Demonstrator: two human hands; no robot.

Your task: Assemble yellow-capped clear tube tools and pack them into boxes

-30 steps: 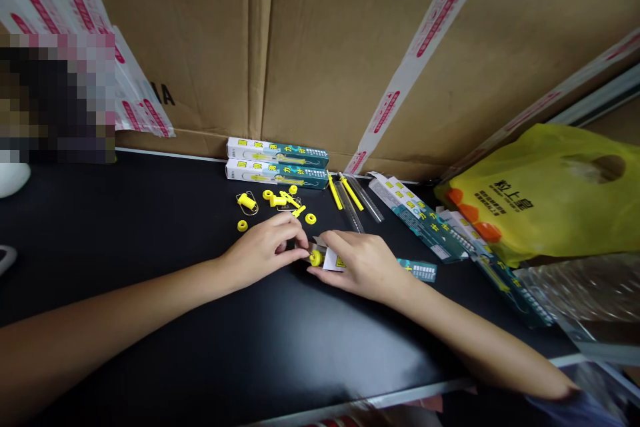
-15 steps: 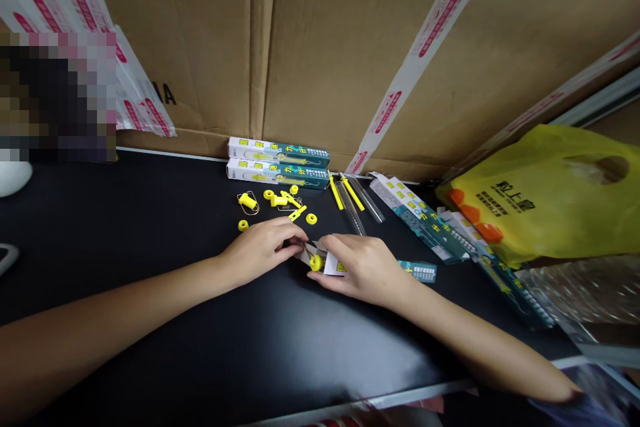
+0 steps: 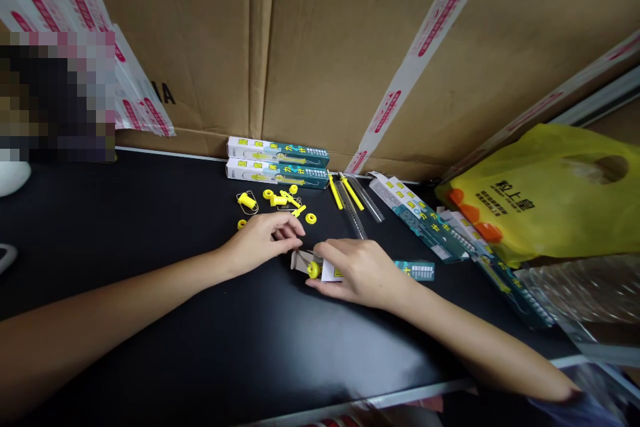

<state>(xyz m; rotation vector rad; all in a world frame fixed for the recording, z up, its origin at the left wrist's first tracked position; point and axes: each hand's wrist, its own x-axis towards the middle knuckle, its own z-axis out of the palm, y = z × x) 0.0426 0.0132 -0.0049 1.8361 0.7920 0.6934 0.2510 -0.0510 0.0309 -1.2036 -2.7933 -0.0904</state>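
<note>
My right hand (image 3: 357,270) grips a small printed spring scale box (image 3: 420,271) lying on the black table. From the box's open left end pokes a yellow knob (image 3: 313,269), a thin wire hook beside it and a lifted cardboard flap. My left hand (image 3: 263,237) hovers just left of that end, fingers loosely bent and apart, with nothing visible between them. Beyond it lie loose yellow parts: a spool (image 3: 247,200) with a wire loop, a ring (image 3: 311,219) and several others. Yellow rods (image 3: 353,192) and clear tubes (image 3: 367,198) are further right.
Two matching boxes (image 3: 277,173) are stacked against the large carton (image 3: 320,67) at the back. More boxes (image 3: 425,217) lie to the right, by a yellow plastic bag (image 3: 545,193) with orange things inside. Clear plastic (image 3: 585,290) sits at the far right.
My left hand's fingers have come away from the knob and hook at the box end, moving slightly up and left. My right hand stays on the box.
</note>
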